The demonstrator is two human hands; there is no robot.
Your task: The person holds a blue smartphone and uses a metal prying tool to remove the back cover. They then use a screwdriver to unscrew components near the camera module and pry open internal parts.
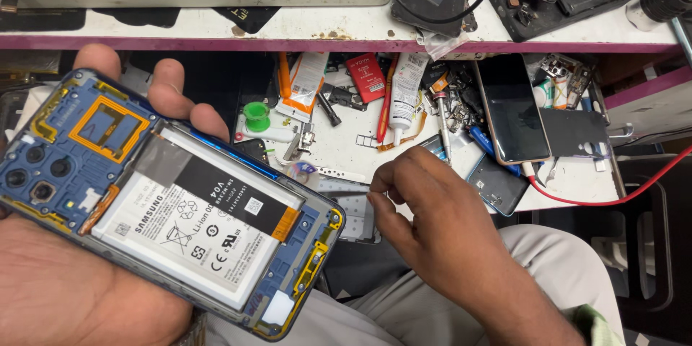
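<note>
Phone (pixel 166 202) with its back off, white battery (pixel 191 227) showing, lies gripped in the left hand (pixel 79 288), while the right hand (pixel 432 209) pinches something too small to tell above the cluttered tray (pixel 577 173).

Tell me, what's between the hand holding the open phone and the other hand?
In the head view, the opened phone's lower corner and a pale perforated strip lie between left hand and right hand.

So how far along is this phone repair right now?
Done: the phone has its back cover off, with the white battery exposed. In hand: the left hand holds the phone, while the right hand pinches something tiny over the tray. Left: the back remains uncovered.
</note>
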